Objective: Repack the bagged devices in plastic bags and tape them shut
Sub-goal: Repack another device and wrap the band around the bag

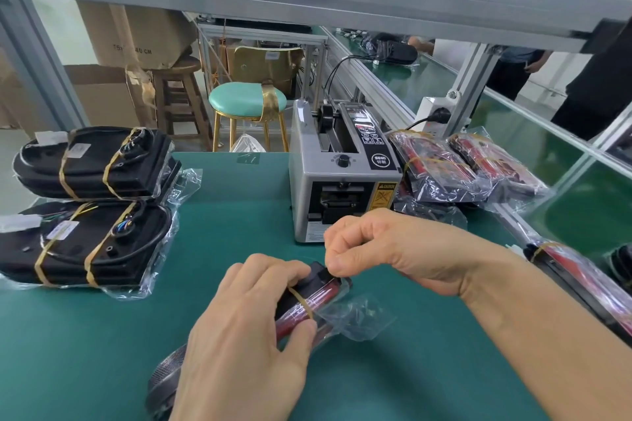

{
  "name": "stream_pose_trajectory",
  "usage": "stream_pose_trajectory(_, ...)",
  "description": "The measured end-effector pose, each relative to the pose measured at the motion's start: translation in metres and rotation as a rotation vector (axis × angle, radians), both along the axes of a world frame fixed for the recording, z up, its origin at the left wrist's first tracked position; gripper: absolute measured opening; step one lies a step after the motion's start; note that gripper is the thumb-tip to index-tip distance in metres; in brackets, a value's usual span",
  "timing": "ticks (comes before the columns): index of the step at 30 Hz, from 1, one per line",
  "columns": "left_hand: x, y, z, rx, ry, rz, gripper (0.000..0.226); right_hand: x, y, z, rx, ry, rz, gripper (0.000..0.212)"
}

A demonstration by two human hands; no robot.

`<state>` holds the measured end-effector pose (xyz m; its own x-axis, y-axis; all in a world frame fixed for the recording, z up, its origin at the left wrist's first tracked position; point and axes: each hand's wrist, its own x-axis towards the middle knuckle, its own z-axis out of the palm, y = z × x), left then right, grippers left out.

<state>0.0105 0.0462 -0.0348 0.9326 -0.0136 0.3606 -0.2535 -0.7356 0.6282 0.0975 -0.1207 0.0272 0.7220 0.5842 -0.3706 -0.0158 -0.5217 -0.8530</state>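
A red and black device (309,304) in a clear plastic bag (355,318) lies on the green mat (102,352) in front of me. A yellow rubber band runs around it. My left hand (246,335) grips the device from above, thumb and fingers curled round it. My right hand (376,246) pinches something thin and clear at the device's black top end, just below the grey tape dispenser (342,178); what it pinches is too faint to name.
Two stacks of black bagged devices (92,205) with yellow bands lie at the left. Bagged red devices (458,167) pile up right of the dispenser, and another (581,287) lies at the right edge. Stools and cardboard boxes stand beyond the table. People stand at the far right.
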Motion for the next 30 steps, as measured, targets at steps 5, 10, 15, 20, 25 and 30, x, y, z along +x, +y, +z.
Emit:
stream_pose_trajectory(5,0.000,0.000,0.000,-0.010,0.004,0.011,0.053,0.001,0.003,0.003,-0.087,-0.027,-0.029,0.030)
stream_pose_trajectory(10,0.000,0.000,0.000,-0.007,0.013,0.004,0.053,0.003,0.008,0.005,-0.144,-0.053,-0.028,0.025)
stream_pose_trajectory(15,0.000,0.000,0.001,0.005,0.006,-0.008,0.055,0.005,0.010,0.007,-0.185,-0.060,-0.016,0.026)
stream_pose_trajectory(20,-0.001,-0.001,0.002,0.023,-0.019,-0.037,0.060,0.003,0.012,0.008,-0.217,-0.111,-0.002,0.023)
stream_pose_trajectory(25,0.000,-0.003,0.001,0.027,-0.048,-0.049,0.060,0.001,0.015,0.008,-0.254,-0.181,-0.001,0.022)
stream_pose_trajectory(30,0.001,-0.003,0.000,0.026,-0.119,-0.048,0.048,-0.001,0.017,0.009,-0.301,-0.241,-0.011,0.025)
